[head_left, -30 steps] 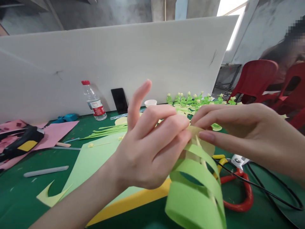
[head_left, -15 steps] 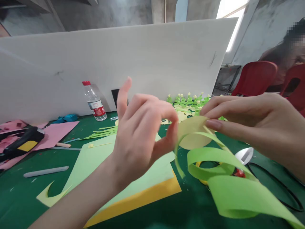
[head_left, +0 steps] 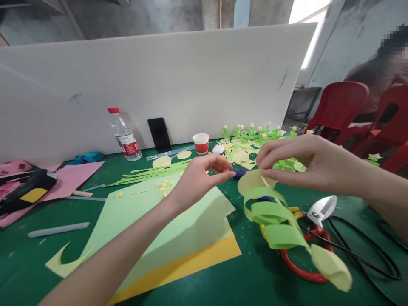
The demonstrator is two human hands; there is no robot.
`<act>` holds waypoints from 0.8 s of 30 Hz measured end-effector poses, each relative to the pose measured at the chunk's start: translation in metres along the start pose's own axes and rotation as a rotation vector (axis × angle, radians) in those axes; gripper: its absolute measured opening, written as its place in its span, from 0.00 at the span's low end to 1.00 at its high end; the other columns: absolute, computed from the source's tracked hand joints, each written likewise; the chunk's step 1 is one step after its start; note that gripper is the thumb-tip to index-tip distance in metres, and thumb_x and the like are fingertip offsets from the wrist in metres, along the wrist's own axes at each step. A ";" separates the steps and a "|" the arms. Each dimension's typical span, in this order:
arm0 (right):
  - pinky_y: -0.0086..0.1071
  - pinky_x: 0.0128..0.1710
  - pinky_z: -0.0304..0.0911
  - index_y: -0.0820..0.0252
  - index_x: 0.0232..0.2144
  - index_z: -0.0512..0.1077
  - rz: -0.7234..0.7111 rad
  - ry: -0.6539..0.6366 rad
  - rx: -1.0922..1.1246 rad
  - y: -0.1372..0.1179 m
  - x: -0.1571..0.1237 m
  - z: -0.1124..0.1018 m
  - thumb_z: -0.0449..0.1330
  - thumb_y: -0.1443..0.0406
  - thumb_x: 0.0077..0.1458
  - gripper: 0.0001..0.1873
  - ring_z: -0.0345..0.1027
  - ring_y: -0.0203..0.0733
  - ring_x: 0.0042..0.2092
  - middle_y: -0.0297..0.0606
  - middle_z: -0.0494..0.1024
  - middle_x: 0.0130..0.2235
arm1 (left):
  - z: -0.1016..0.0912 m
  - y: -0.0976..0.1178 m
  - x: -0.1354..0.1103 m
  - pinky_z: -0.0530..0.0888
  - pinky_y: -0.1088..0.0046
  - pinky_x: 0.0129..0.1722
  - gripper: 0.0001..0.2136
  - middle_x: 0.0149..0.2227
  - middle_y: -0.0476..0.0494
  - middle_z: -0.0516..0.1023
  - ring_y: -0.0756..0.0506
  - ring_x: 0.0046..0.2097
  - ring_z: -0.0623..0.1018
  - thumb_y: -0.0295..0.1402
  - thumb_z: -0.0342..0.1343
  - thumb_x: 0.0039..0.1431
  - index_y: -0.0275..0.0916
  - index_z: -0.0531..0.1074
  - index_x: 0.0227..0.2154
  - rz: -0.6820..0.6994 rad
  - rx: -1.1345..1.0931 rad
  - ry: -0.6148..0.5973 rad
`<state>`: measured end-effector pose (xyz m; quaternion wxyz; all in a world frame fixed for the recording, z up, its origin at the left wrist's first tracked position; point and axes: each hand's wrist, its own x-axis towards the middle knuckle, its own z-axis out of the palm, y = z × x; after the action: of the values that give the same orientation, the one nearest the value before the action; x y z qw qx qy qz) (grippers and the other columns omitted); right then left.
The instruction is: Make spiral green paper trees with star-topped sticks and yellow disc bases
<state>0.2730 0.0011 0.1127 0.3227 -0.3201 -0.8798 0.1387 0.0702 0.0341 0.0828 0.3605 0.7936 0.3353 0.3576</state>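
Note:
My right hand (head_left: 306, 163) pinches a pale yellow paper disc (head_left: 251, 182) by its upper right edge. From the disc hangs a coiled green paper strip (head_left: 267, 212), wound loosely along a thin pale stem, with a rolled yellowish-green paper end (head_left: 331, 265) at lower right. Left of the disc, apart from it, my left hand (head_left: 204, 176) hovers above the paper sheets, fingers curved, thumb and fingertips slightly apart, with nothing visible between them. Beneath the coil lie red-handled shears (head_left: 318, 250), partly hidden. A dark blue object (head_left: 239, 174) shows behind the left fingertips.
Light green sheets (head_left: 127, 221) lie over a yellow sheet (head_left: 181, 276). Behind stand a water bottle (head_left: 127, 138), a phone (head_left: 159, 134), a paper cup (head_left: 201, 143) and small green paper plants (head_left: 245, 134). A black cable (head_left: 372, 259) runs at right; a white board (head_left: 178, 85) backs the table.
My left hand has moved down and its thumb and fingertips have parted slightly. My right hand has shifted left and down with the disc; the coil has swung down and away from me.

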 end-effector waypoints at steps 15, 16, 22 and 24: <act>0.27 0.27 0.56 0.60 0.23 0.69 0.017 -0.027 -0.084 -0.005 0.000 0.003 0.54 0.65 0.54 0.10 0.61 0.31 0.28 0.33 0.70 0.27 | 0.017 0.013 -0.011 0.69 0.78 0.34 0.04 0.31 0.50 0.77 0.51 0.33 0.74 0.30 0.56 0.51 0.36 0.73 0.29 0.132 0.080 -0.003; 0.27 0.27 0.56 0.60 0.23 0.69 0.009 -0.026 -0.081 -0.007 0.000 0.003 0.53 0.65 0.54 0.10 0.61 0.30 0.28 0.33 0.70 0.27 | 0.017 0.014 -0.011 0.69 0.78 0.33 0.04 0.29 0.50 0.77 0.51 0.32 0.74 0.31 0.57 0.51 0.36 0.73 0.27 0.137 0.076 0.021; 0.23 0.24 0.56 0.61 0.23 0.70 -0.046 0.009 -0.072 -0.014 -0.002 0.001 0.54 0.67 0.53 0.09 0.60 0.26 0.26 0.30 0.69 0.26 | 0.016 0.021 -0.014 0.70 0.79 0.30 0.06 0.26 0.52 0.75 0.52 0.31 0.74 0.34 0.59 0.49 0.38 0.73 0.23 0.119 -0.016 0.106; 0.22 0.24 0.56 0.60 0.23 0.70 -0.053 0.020 -0.077 -0.017 -0.002 -0.001 0.54 0.68 0.53 0.09 0.61 0.26 0.26 0.30 0.70 0.26 | 0.015 0.025 -0.015 0.71 0.78 0.31 0.05 0.26 0.51 0.76 0.52 0.30 0.74 0.33 0.59 0.49 0.38 0.75 0.23 0.107 -0.017 0.112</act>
<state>0.2666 -0.0128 0.1197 0.3225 -0.3102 -0.8895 0.0929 0.0814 0.0050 0.0908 0.3283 0.7859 0.3091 0.4232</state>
